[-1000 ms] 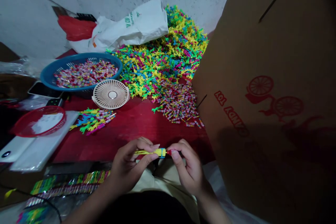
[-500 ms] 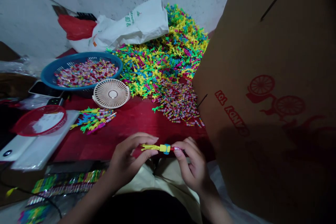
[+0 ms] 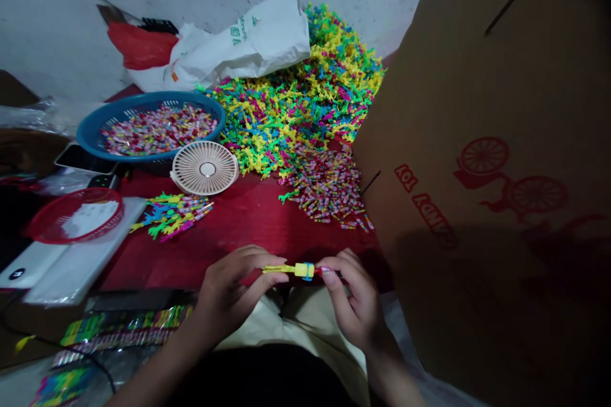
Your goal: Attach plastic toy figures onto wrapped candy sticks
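Between both hands, above my lap at the table's front edge, a small yellow plastic toy figure (image 3: 301,270) with a blue band lies level. My left hand (image 3: 238,286) pinches its long yellow end between thumb and fingers. On the other side my right hand (image 3: 351,292) pinches the red end, a small wrapped candy tube (image 3: 325,270) that is mostly covered by the fingertips. The tube and the figure meet just past the blue band. To the left, a small bunch of toy figures with candy tubes (image 3: 174,215) rests on the red table (image 3: 248,216).
A big heap of coloured figures (image 3: 305,102) lies at the back, with loose candy tubes (image 3: 329,184) before it. Left stand a blue basket (image 3: 88,133), a round fan (image 3: 205,168) and a red basket (image 3: 41,222). A cardboard box (image 3: 429,108) walls off the right.
The view has shifted slightly. The yellow figure has turned a little about its length, so its blue band looks narrower. Both hands keep their pinch.
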`<state>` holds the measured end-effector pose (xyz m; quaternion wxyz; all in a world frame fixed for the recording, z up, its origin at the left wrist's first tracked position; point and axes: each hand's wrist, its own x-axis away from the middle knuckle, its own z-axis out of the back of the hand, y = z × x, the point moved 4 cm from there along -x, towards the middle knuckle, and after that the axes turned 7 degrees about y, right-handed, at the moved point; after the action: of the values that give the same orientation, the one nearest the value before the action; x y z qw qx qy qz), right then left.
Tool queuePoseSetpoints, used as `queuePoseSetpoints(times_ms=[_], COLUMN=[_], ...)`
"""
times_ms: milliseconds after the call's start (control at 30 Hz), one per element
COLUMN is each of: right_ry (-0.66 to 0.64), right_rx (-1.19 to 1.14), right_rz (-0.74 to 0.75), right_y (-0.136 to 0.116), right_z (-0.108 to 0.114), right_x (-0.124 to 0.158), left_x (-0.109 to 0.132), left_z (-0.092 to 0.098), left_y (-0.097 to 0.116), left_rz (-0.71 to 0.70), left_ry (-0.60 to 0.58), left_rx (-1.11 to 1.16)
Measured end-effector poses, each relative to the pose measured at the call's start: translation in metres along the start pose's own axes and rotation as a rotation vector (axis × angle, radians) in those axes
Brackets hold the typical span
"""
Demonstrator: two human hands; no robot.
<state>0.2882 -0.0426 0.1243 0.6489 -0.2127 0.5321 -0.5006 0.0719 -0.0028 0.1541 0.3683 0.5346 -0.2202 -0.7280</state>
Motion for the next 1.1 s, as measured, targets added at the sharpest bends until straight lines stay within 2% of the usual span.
queuePoseSetpoints(times_ms=[100, 167, 267, 400, 567, 700, 867, 1000, 1100], right_ry=[0.031, 0.017, 0.009, 0.018, -0.069, -0.057, 0.088, -0.001, -0.011], right_rx=[-0.034, -0.051, -0.006, 0.132, 0.186, 0.143, -0.028, -0.147, -0.213], right_rz=[-0.040, -0.058, -0.016, 0.163, 0.264, 0.240, 0.137, 0.136, 0.143], right_y=[0.005, 0.007, 0.003, -0.021, -0.044, -0.044, -0.043, -0.051, -0.057], right_z=[0.002, 0.002, 0.002, 0.002, -0.010, -0.016, -0.016, -0.014, -0.004], right_x=[0.000, 0.000, 0.000, -0.003, -0.006, -0.009, -0.009, -0.008, -0.012], left_x=[0.000, -0.001, -0.003, -0.002, 0.003, 0.009, 0.008, 0.003, -0.002], left_z=[0.002, 0.004, 0.007, 0.009, 0.004, 0.001, -0.001, 0.003, 0.007], left_y=[0.000, 0.003, 0.012, 0.024, 0.030, 0.028, 0.024, 0.031, 0.037], left_rz=[0.086, 0.091, -0.013, -0.211, -0.296, -0.273, -0.103, -0.127, -0.169], left_ry=[-0.004, -0.011, -0.027, -0.054, -0.042, -0.010, -0.021, -0.013, -0.058], left_rx=[0.034, 0.046, -0.008, -0.099, -0.076, -0.074, -0.029, 0.035, 0.058])
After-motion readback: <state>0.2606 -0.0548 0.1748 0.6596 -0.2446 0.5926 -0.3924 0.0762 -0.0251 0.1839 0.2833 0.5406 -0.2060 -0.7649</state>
